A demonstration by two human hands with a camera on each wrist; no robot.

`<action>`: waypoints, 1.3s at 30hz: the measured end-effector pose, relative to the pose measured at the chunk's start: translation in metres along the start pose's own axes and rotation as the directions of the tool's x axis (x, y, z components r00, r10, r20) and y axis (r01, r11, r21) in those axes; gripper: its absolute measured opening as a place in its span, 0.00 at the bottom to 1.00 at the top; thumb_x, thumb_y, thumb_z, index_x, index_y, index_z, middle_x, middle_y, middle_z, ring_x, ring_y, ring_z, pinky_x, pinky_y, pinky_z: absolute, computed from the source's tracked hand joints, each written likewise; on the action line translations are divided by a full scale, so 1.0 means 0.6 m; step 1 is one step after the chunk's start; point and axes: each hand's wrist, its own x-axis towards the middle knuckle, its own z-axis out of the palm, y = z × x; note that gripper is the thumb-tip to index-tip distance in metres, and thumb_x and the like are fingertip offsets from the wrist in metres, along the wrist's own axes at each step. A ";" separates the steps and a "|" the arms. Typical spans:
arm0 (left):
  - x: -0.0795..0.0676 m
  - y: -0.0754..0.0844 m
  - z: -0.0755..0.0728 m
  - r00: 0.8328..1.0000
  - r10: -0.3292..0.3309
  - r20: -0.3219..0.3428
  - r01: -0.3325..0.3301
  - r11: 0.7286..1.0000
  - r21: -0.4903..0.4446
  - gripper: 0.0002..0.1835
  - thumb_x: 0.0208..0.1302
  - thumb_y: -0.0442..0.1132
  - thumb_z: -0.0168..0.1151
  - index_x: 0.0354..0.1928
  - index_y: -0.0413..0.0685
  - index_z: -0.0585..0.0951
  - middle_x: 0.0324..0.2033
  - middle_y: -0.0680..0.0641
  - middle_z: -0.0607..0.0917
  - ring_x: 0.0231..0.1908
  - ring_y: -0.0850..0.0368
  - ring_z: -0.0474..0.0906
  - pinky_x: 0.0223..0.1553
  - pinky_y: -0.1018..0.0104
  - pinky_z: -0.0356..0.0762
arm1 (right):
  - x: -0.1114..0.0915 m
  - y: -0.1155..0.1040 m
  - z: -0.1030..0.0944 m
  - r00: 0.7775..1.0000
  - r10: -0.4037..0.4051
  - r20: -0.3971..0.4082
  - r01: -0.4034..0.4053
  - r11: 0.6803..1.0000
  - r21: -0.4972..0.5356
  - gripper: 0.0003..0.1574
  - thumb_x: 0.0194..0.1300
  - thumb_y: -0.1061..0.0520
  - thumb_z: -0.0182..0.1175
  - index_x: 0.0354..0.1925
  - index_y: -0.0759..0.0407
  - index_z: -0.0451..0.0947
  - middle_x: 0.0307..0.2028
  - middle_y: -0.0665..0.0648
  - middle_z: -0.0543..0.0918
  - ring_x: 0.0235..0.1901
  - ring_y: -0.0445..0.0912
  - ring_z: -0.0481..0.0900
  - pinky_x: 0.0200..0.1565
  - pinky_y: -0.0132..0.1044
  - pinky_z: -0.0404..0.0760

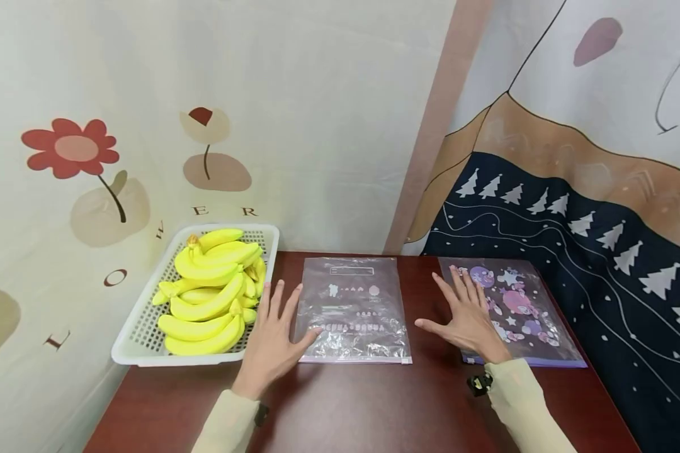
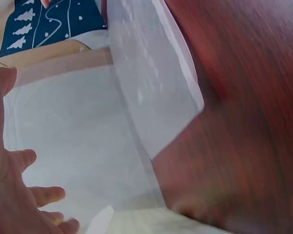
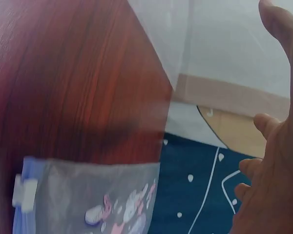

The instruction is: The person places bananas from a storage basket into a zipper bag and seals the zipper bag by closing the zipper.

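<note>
My left hand (image 1: 271, 345) is spread with straight fingers between the banana basket and the middle zip bag, holding nothing. That clear zip bag (image 1: 348, 343) lies flat, its pale pink slider edge toward me. My right hand (image 1: 469, 319), fingers also spread, overlaps the left part of a second zip bag (image 1: 549, 336) in the head view. This one has purple and pink cartoon prints and a blue-violet slider edge. Bunches of yellow bananas (image 1: 206, 303) are piled in the white basket (image 1: 138, 327). Both wrist views show extended fingers (image 2: 46, 195) (image 3: 266, 124) with nothing in them.
Everything stands on a dark red wooden table (image 1: 351, 409). Behind it hangs a pale cloth (image 1: 328, 126) with flower prints; at the right, a dark blue part (image 1: 595, 283) with white trees borders the table edge. The basket stands at the left, against the cloth.
</note>
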 end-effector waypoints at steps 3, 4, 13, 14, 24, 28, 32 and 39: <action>0.004 0.014 0.010 0.999 0.035 -0.008 -0.035 0.999 -0.033 0.51 0.62 0.69 0.63 0.81 0.59 0.56 0.82 0.41 0.50 0.82 0.38 0.39 0.77 0.38 0.56 | 0.004 -0.003 0.009 1.000 -0.007 0.006 0.007 1.000 -0.002 0.70 0.50 0.17 0.64 0.81 0.37 0.50 0.83 0.62 0.42 0.81 0.64 0.35 0.77 0.69 0.34; 0.005 0.019 0.013 0.999 0.042 -0.010 -0.043 0.998 -0.049 0.50 0.62 0.68 0.63 0.81 0.59 0.57 0.82 0.41 0.51 0.82 0.38 0.39 0.76 0.38 0.58 | 0.006 -0.005 0.011 1.000 -0.011 0.009 0.011 1.000 0.004 0.69 0.50 0.18 0.64 0.81 0.37 0.50 0.83 0.62 0.42 0.81 0.64 0.35 0.77 0.70 0.35; 0.004 0.027 0.054 1.000 0.011 0.004 -0.010 0.982 -0.188 0.46 0.65 0.64 0.64 0.80 0.55 0.60 0.79 0.40 0.58 0.81 0.38 0.44 0.72 0.36 0.64 | 0.031 -0.037 0.036 0.997 -0.053 0.053 0.050 0.997 0.055 0.66 0.52 0.21 0.66 0.81 0.37 0.53 0.83 0.59 0.43 0.82 0.61 0.37 0.77 0.69 0.40; 0.003 0.026 0.059 1.000 0.006 0.010 -0.004 0.982 -0.191 0.46 0.66 0.64 0.64 0.80 0.54 0.60 0.79 0.38 0.59 0.81 0.37 0.45 0.73 0.35 0.62 | 0.033 -0.041 0.039 0.996 -0.060 0.058 0.057 0.997 0.059 0.65 0.53 0.22 0.67 0.81 0.38 0.53 0.83 0.59 0.43 0.82 0.61 0.37 0.78 0.68 0.40; -0.001 0.022 0.091 0.998 -0.026 0.057 0.039 0.969 -0.243 0.45 0.65 0.58 0.67 0.77 0.45 0.64 0.74 0.32 0.65 0.75 0.27 0.56 0.68 0.29 0.66 | 0.046 -0.071 0.072 0.987 -0.136 0.092 0.124 0.985 0.123 0.60 0.56 0.31 0.70 0.79 0.47 0.60 0.80 0.65 0.55 0.80 0.63 0.48 0.78 0.67 0.45; 0.001 0.022 0.096 0.998 -0.019 0.063 0.033 0.975 -0.220 0.42 0.62 0.53 0.70 0.73 0.41 0.68 0.72 0.30 0.68 0.73 0.29 0.61 0.67 0.33 0.70 | 0.050 -0.081 0.089 0.980 -0.167 0.111 0.149 0.977 0.153 0.55 0.57 0.34 0.71 0.76 0.51 0.66 0.79 0.65 0.58 0.79 0.64 0.51 0.75 0.69 0.54; 0.002 0.021 0.102 0.995 -0.041 0.095 0.059 0.980 -0.189 0.40 0.59 0.49 0.72 0.71 0.40 0.72 0.68 0.31 0.72 0.69 0.33 0.66 0.65 0.37 0.74 | 0.058 -0.091 0.109 0.968 -0.213 0.132 0.191 0.968 0.160 0.50 0.57 0.39 0.72 0.72 0.56 0.71 0.78 0.65 0.59 0.78 0.63 0.54 0.72 0.67 0.62; 0.000 0.030 0.109 0.988 -0.059 0.141 0.072 0.993 -0.091 0.32 0.55 0.46 0.76 0.61 0.42 0.81 0.61 0.33 0.76 0.64 0.34 0.69 0.59 0.40 0.78 | 0.070 -0.108 0.134 0.947 -0.252 0.198 0.225 0.963 0.151 0.48 0.54 0.43 0.74 0.70 0.56 0.73 0.77 0.66 0.61 0.78 0.61 0.56 0.73 0.59 0.67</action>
